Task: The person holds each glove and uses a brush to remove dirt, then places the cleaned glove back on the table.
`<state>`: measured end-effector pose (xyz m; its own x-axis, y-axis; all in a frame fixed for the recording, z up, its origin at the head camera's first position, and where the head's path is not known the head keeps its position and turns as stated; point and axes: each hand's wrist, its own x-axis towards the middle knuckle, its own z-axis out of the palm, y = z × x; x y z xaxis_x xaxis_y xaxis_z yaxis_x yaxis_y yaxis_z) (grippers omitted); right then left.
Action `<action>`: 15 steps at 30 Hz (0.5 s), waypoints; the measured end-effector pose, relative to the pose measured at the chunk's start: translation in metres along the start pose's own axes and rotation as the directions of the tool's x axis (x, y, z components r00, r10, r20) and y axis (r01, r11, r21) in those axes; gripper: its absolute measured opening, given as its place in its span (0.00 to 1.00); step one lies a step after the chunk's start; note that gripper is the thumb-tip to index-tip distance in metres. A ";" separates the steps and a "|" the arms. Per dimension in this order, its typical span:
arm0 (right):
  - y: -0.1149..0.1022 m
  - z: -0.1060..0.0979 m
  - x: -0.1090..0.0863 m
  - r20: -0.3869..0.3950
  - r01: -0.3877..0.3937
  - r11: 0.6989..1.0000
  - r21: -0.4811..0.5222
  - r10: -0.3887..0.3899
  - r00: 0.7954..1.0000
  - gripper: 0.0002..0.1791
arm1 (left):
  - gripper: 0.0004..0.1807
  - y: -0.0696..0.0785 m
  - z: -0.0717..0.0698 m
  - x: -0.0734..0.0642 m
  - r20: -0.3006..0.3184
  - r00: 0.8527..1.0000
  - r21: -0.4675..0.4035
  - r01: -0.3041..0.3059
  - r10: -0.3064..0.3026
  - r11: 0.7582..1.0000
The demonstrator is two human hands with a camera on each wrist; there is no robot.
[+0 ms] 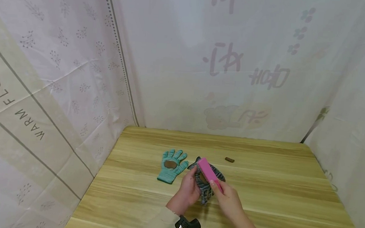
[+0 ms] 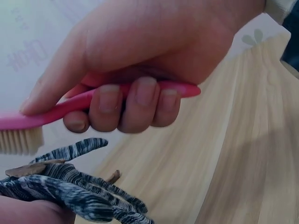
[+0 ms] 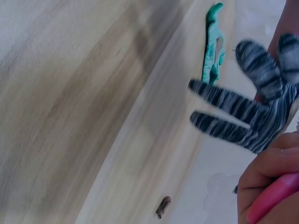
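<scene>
My left hand (image 1: 189, 188) holds a black-and-grey striped knit glove (image 1: 205, 196) above the table, its fingers spread out. On the glove lies a brown patch (image 2: 28, 169), partly covered in the head view by a pink brush (image 1: 208, 169). The brush is gripped by its handle in my right hand (image 1: 230, 200), with the thumb pressed along its back and the other fingers curled round it. Pale bristles (image 2: 21, 141) point down, close over the brown patch in the left wrist view. Most of my left hand's fingers are hidden behind the glove.
A teal striped glove (image 1: 166, 176) with a brown oval patch (image 1: 170, 164) lies flat on the wooden table (image 1: 284, 190), left of the hands. Farther back on the right is a small dark brown piece (image 1: 229, 159). Printed curtains (image 1: 172, 75) hang around the table.
</scene>
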<state>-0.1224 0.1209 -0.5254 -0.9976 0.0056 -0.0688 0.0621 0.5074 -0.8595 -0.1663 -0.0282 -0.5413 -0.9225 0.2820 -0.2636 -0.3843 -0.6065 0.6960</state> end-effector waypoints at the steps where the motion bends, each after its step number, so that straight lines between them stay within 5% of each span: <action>1: 0.000 0.002 0.000 0.001 0.002 1.000 0.004 -0.002 1.000 0.25 | 0.32 -0.001 0.001 0.001 -0.003 1.000 -0.006 -0.004 0.004 1.000; 15: 0.002 0.013 -0.003 0.039 -0.028 0.999 -0.016 0.029 0.999 0.27 | 0.31 -0.001 0.002 -0.001 -0.035 0.999 -0.129 0.007 -0.012 0.992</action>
<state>-0.1193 0.1108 -0.5330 -0.9935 -0.0136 -0.1133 0.0898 0.5207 -0.8490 -0.1650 -0.0269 -0.5405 -0.9186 0.2628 -0.2951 -0.3924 -0.6952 0.6022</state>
